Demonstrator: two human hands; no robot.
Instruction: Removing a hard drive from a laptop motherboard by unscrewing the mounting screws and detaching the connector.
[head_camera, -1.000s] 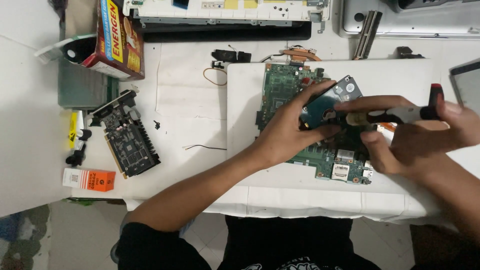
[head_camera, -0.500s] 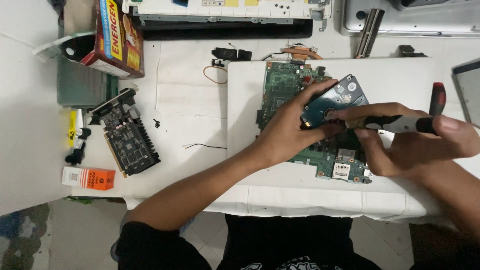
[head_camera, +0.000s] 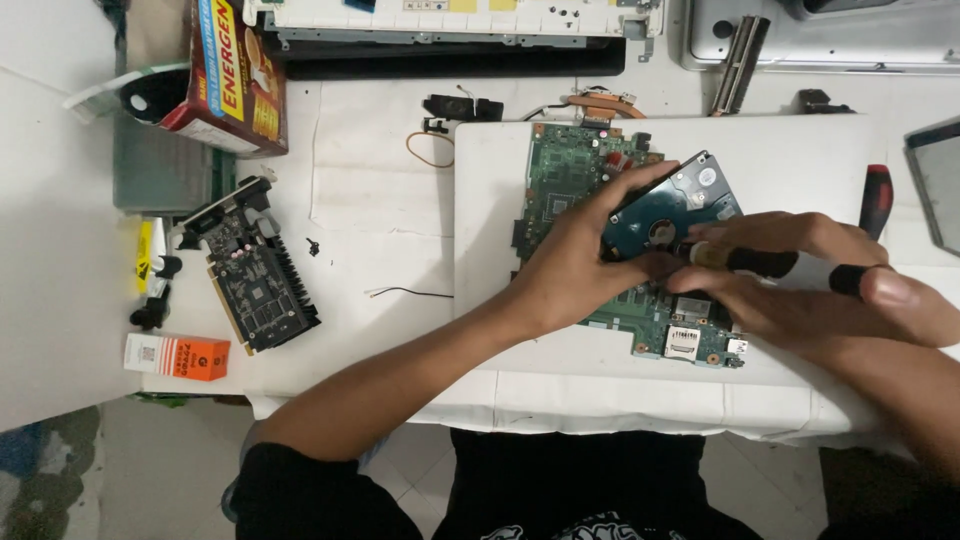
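Your right hand (head_camera: 800, 290) now sits lower and flatter than before, its screwdriver (head_camera: 770, 264) more level, tip at the hard drive (head_camera: 672, 208). A red-handled screwdriver (head_camera: 876, 200), earlier partly hidden behind it, lies uncovered.

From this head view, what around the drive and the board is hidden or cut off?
- Screwdriver tip: covered by the fingers of the right hand, so its contact point cannot be told.
- Hard drive: lower edge under the left hand.
- Green circuit board: middle hidden by drive and both hands.
- Grey panel: cut off by the right frame edge.
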